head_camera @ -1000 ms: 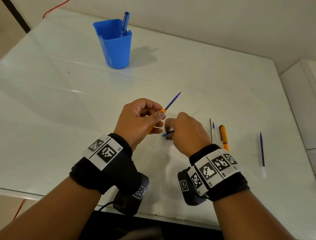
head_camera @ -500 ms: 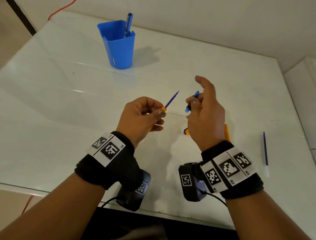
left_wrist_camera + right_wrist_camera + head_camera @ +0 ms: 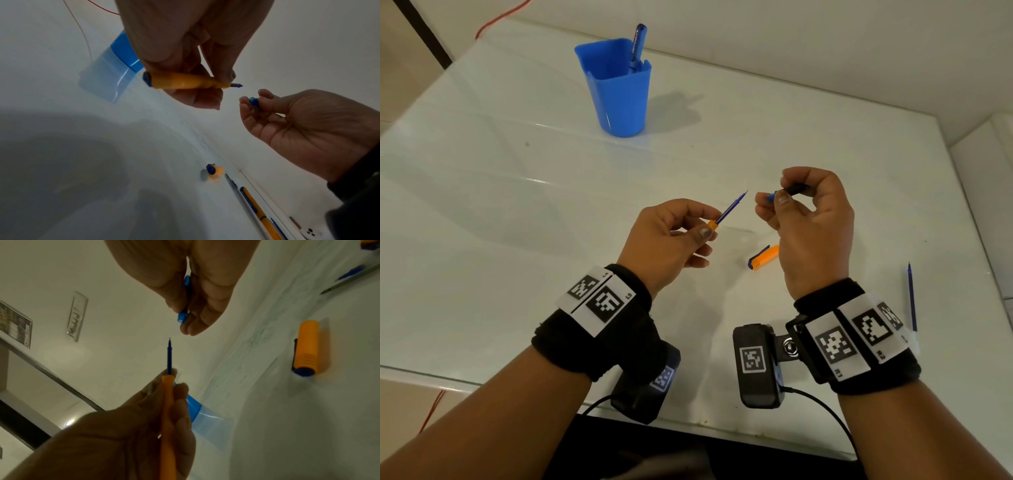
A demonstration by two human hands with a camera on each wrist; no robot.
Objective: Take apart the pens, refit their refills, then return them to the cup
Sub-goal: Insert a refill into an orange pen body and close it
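My left hand [image 3: 705, 230] grips an orange pen barrel [image 3: 180, 82] with a blue refill [image 3: 731, 207] sticking out of its front end, tip pointing up and right. My right hand [image 3: 777, 202] pinches a small blue-and-black tip piece [image 3: 789, 192] between thumb and fingers, a short gap from the refill's point. In the right wrist view the tip piece [image 3: 185, 305] sits just beyond the refill [image 3: 169, 356]. Both hands are raised above the white table [image 3: 517, 212]. A blue cup [image 3: 616, 99] at the back left holds one blue pen [image 3: 637, 44].
An orange cap [image 3: 763, 257] with a blue end lies on the table under my right hand. A loose blue refill [image 3: 911, 298] lies at the far right. Another orange pen [image 3: 261, 216] and thin refills lie near the right edge. A wall runs behind the table.
My right hand picked the blue tip piece up off the table, raised it and turned it towards the refill's point. The left hand kept holding the orange barrel nearly still.
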